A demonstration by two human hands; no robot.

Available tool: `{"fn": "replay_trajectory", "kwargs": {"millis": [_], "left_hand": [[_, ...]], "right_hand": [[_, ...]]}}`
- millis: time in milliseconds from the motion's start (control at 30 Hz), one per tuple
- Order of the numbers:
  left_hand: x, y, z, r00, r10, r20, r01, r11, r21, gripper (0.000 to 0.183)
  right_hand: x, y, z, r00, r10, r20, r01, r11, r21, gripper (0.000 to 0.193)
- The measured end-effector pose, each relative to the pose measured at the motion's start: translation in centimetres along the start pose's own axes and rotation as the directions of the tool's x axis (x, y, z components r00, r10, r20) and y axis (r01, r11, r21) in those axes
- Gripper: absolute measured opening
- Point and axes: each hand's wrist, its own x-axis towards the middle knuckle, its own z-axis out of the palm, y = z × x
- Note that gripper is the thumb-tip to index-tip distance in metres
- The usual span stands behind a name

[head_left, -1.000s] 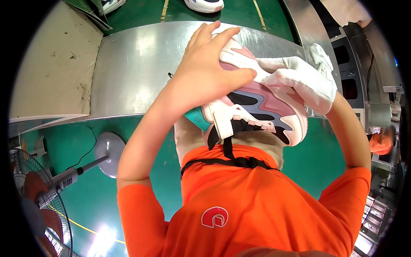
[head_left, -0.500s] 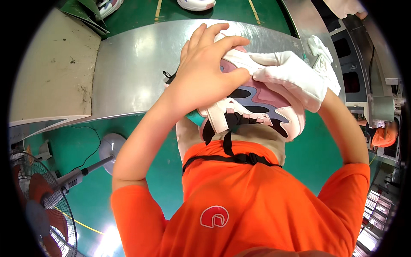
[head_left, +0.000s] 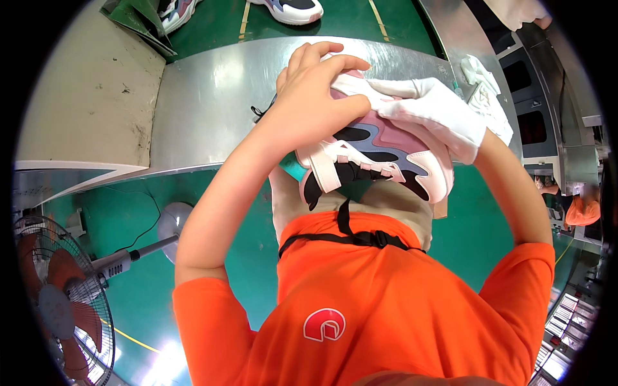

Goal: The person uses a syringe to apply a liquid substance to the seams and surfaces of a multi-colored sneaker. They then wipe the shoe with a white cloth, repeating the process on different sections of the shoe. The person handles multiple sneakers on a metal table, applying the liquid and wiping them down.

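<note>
Partly, both hands, bare left hand (head_left: 309, 106) and gloved right hand (head_left: 432, 114), hide the sneaker (head_left: 380, 157).

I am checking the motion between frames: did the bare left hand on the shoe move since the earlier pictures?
Cannot tell. The left hand stays on the shoe; its small shift against the metal table may be camera motion.

Much of the sneaker (head_left: 380, 157) is covered: the left hand (head_left: 312, 106) lies over its upper left part and the gloved right hand (head_left: 428, 112) over its upper right, so its far end cannot be seen. The hands and shoe hide part of the steel bench (head_left: 206, 109) beneath. At the top edge of the frame, another shoe (head_left: 290, 8) is cut off. At lower left, the orange fan (head_left: 61, 302) runs out of the frame. At far right, an orange-clad person (head_left: 579, 209) is blurred.
</note>
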Motion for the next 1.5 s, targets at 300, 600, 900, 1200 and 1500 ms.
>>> {"fn": "replay_trajectory", "kwargs": {"millis": [300,600,900,1200,1500], "left_hand": [[0.2,0.3,-0.1,0.999,-0.021,0.039,0.02,0.999,0.034,0.051],[0.4,0.4,0.7,0.998,-0.03,-0.062,0.03,1.0,0.008,0.06],[-0.1,1.2,0.6,0.999,-0.009,-0.034,0.015,0.984,0.18,0.058],[-1.7,2.6,1.4,0.988,0.131,-0.085,-0.114,0.978,0.176,0.049],[0.0,4.6,2.4,0.976,0.137,0.168,-0.149,0.987,0.065,0.041]], "right_hand": [[-1.2,-0.1,0.4,0.999,-0.022,-0.027,0.02,0.997,-0.07,0.044],[-1.5,0.9,-0.9,0.999,-0.049,0.021,0.049,0.999,0.002,0.053],[-1.0,0.3,0.5,1.0,-0.027,-0.013,0.026,0.999,-0.033,0.051],[-4.4,4.3,-3.2,0.992,-0.122,-0.034,0.123,0.992,0.014,0.054],[-5.6,2.5,-0.5,0.988,-0.013,-0.153,0.037,0.987,0.158,0.048]]}}
